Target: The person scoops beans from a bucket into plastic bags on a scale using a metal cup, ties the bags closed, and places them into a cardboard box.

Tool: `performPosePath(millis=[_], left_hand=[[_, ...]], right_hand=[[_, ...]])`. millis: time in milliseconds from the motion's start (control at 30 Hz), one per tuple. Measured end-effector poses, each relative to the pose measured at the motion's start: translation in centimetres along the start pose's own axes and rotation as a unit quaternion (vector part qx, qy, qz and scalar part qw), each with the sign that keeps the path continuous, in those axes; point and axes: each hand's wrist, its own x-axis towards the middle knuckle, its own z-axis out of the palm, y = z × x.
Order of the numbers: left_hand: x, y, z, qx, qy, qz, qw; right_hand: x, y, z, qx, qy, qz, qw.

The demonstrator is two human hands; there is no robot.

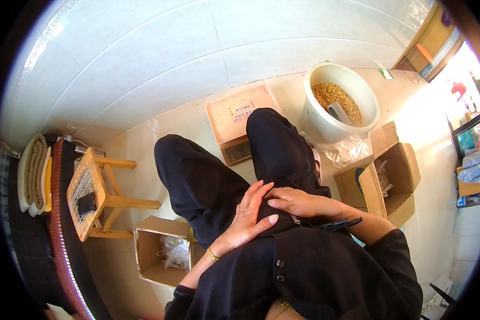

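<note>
My left hand (248, 213) rests on the lap of the black trousers (202, 176), fingers stretched out and thumb apart. It holds nothing, and a gold bracelet (213, 253) circles its wrist. Touching its fingertips from the other side, my right hand (298, 202) lies flat on the lap, its thumb pointing left and some of its fingers partly hidden. A dark strap or cord (342, 224) shows by the right forearm. Neither hand grips anything that I can see.
Beyond my knees sits a flat printed box (242, 109). To its right stands a white bucket (314, 120) containing yellow kernels (328, 96) and a scoop (338, 113). Cardboard boxes (376, 192) (144, 256) flank me. A wooden stool (117, 201) at left carries a dark phone-like object (86, 204).
</note>
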Motion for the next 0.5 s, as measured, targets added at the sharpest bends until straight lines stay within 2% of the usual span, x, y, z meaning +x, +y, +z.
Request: performPosePath(millis=[200,267,300,367,467,500], left_hand=[[0.1,0.0,-0.1,0.000,-0.007,-0.002,1.000],[0.1,0.1,-0.1,0.001,-0.008,-0.003,1.000],[0.1,0.0,0.0,0.001,-0.005,-0.002,1.000],[0.0,-0.2,0.0,0.001,-0.003,-0.001,1.000],[-0.4,-0.2,-0.1,-0.016,0.032,0.012,0.999],[-0.8,0.3,-0.3,-0.004,0.071,0.016,0.997]], right_hand=[[0.1,0.5,0.2,0.011,-0.007,-0.003,1.000],[0.1,0.9,0.5,-0.025,0.040,-0.064,0.997],[0.2,0.8,0.4,-0.025,0.039,-0.064,0.997],[0.5,0.7,0.0,0.006,-0.031,0.011,0.999],[0.9,-3.4,-1.9,-0.018,-0.042,0.032,0.998],[1.5,-6.2,-3.0,0.054,-0.094,0.153,0.982]])
